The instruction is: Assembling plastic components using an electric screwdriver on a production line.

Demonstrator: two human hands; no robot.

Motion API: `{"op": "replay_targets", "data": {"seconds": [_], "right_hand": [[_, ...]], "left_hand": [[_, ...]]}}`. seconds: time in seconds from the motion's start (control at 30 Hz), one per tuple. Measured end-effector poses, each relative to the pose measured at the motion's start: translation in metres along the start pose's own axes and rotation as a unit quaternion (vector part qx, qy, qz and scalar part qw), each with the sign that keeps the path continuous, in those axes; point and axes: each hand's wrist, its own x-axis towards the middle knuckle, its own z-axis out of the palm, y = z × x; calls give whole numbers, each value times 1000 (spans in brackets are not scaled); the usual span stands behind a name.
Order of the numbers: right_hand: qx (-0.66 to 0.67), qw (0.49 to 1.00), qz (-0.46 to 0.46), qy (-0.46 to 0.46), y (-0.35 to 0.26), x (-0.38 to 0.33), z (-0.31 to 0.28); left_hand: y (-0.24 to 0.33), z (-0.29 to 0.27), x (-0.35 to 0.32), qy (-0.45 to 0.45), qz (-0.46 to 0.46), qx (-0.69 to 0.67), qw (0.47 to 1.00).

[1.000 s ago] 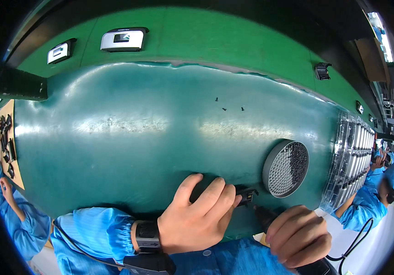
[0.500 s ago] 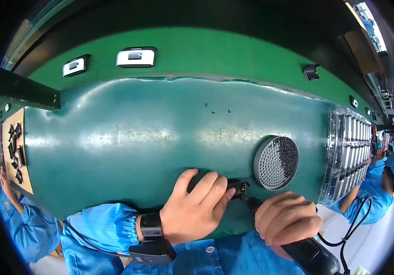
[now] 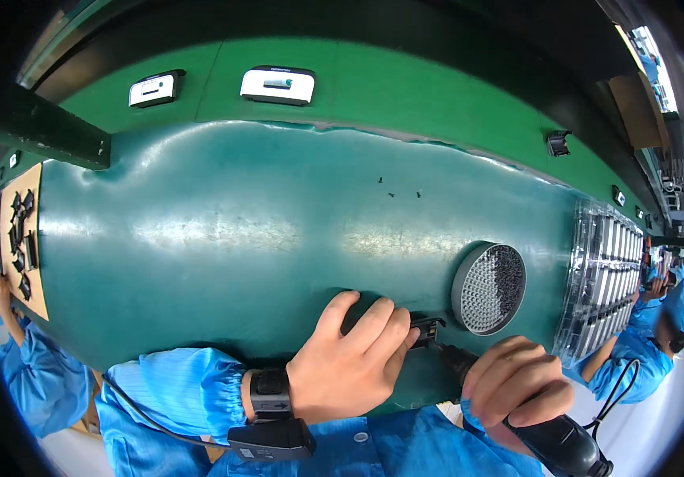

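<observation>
My left hand [image 3: 354, 358] lies palm down on the green bench mat [image 3: 238, 238], fingers closed over a small black part [image 3: 424, 327] that sticks out past the fingertips. My right hand [image 3: 517, 381] grips a black electric screwdriver [image 3: 548, 437], its tip pointing up and left onto that part. Both forearms wear blue sleeves, and a black band sits on my left wrist.
A round tray of small screws [image 3: 489, 288] stands just right of the part. A clear ribbed tray [image 3: 604, 286] lies at the far right, a brown board with black parts [image 3: 20, 230] at the far left. Three loose screws [image 3: 397, 191] lie mid-mat. Other people in blue work at both sides.
My right hand has raised the screwdriver so its tip now meets the black part. My left hand stays put on the part. The view shifted slightly.
</observation>
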Motion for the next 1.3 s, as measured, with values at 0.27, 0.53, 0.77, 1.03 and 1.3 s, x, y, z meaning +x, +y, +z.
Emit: {"op": "replay_targets", "data": {"seconds": [0.27, 0.53, 0.77, 1.03, 1.3], "right_hand": [[-57, 998, -8, 29, 16, -4, 0], [0, 997, -9, -73, 29, 0, -30], [39, 989, 70, -121, 28, 8, -36], [-29, 999, 18, -23, 34, 0, -21], [-25, 999, 33, -17, 24, -6, -24]], "left_hand": [[-11, 16, 4, 4, -4, 1, 1000], [-18, 23, 6, 1, -20, 0, 1000], [-19, 35, 9, 4, -36, -10, 999], [-18, 46, 13, 10, -36, -5, 999], [-12, 35, 17, 7, -27, -3, 1000]]}}
